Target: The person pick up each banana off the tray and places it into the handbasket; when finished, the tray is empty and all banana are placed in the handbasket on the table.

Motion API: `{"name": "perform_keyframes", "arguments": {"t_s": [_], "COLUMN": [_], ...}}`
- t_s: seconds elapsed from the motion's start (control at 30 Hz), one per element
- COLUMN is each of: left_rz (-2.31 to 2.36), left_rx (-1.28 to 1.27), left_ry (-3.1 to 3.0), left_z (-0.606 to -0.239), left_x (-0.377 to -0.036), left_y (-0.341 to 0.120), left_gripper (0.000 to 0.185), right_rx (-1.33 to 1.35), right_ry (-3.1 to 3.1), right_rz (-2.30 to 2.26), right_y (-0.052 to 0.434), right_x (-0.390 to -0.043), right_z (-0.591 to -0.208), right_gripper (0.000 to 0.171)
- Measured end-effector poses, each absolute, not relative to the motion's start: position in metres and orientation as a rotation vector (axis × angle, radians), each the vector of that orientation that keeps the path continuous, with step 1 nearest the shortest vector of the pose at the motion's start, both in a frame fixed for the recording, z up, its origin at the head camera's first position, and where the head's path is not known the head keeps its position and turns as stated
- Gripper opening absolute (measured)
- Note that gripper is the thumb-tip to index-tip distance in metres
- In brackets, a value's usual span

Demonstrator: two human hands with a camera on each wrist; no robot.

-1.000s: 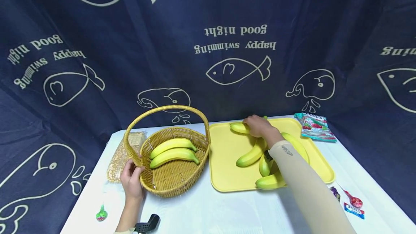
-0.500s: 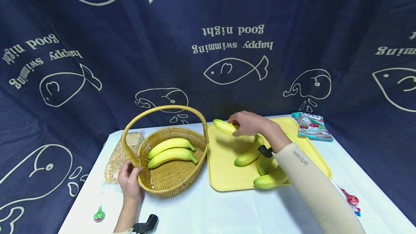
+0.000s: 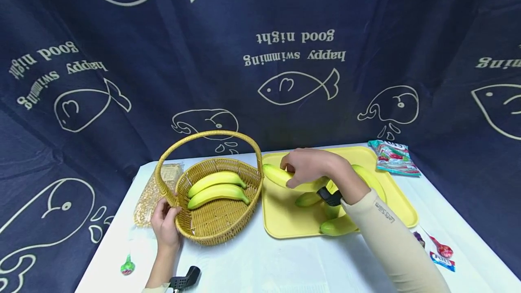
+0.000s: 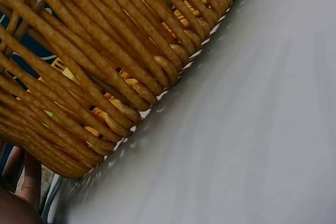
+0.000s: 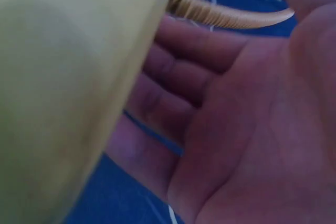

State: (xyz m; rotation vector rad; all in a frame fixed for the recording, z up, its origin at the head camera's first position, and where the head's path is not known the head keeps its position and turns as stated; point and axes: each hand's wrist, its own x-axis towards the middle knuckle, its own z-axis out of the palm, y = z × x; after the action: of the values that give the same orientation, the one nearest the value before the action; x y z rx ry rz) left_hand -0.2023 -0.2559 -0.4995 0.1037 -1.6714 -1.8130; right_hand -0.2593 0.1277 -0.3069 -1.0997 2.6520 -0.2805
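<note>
My right hand [image 3: 311, 165] grips a yellow banana [image 3: 273, 174] above the tray, its free tip right at the basket's right rim in the head view. In the right wrist view that banana [image 5: 68, 77] fills the left side, with the fingers curled behind it. My left hand [image 3: 166, 227] holds the wicker basket [image 3: 215, 239] at its left rim, by the foot of the arched handle [image 3: 209, 134]. Two bananas [image 3: 220, 194] lie side by side inside. From the left wrist, the basket's woven wall [image 4: 100, 61] shows close up, with the left fingers [image 4: 32, 182] at its lower corner.
The yellow tray [image 3: 281, 225] bears several more bananas [image 3: 338, 226], partly hidden by my right arm. A bag of kernels [image 3: 148, 200] lies left of the basket. A candy bag [image 3: 394, 158] touches the tray's back right corner. Lollipops [image 3: 443, 250] [image 3: 127, 266] lie near both sides.
My right hand has picked the banana up from the back of the tray and carried it left and nearer, to beside the basket. The left hand has stayed at the rim.
</note>
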Motion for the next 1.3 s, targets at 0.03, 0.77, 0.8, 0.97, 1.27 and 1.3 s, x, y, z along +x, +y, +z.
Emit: {"name": "perform_keyframes", "arguments": {"t_s": [0.03, 0.77, 0.8, 0.97, 1.27, 1.3], "left_rz": [-1.807, -1.796, -1.799, -1.819, -1.833, -1.828], "left_rx": [0.105, 0.113, 0.112, 0.111, 0.1, 0.105], "left_ry": [-1.675, -1.682, -1.677, -1.657, -1.643, -1.652], "left_z": [-0.5, -0.501, -0.501, -0.501, -0.498, -0.498], "left_x": [-0.202, -0.202, -0.202, -0.202, -0.203, -0.203], "left_y": [-0.256, -0.254, -0.254, -0.255, -0.253, -0.254], "left_gripper": [0.037, 0.038, 0.038, 0.036, 0.033, 0.033], "right_rx": [-1.124, -1.271, -1.259, -1.2, -0.94, -0.927], "right_ry": [2.642, 2.378, 2.368, 2.341, 2.237, 2.236], "right_rz": [-0.284, -0.202, -0.19, -0.086, -0.093, -0.082], "right_y": [0.126, -0.041, -0.047, -0.072, -0.098, -0.1], "right_x": [-0.257, -0.262, -0.266, -0.278, -0.277, -0.277], "right_z": [-0.307, -0.314, -0.317, -0.334, -0.364, -0.368], "right_gripper": [0.013, 0.039, 0.041, 0.042, 0.036, 0.039]}}
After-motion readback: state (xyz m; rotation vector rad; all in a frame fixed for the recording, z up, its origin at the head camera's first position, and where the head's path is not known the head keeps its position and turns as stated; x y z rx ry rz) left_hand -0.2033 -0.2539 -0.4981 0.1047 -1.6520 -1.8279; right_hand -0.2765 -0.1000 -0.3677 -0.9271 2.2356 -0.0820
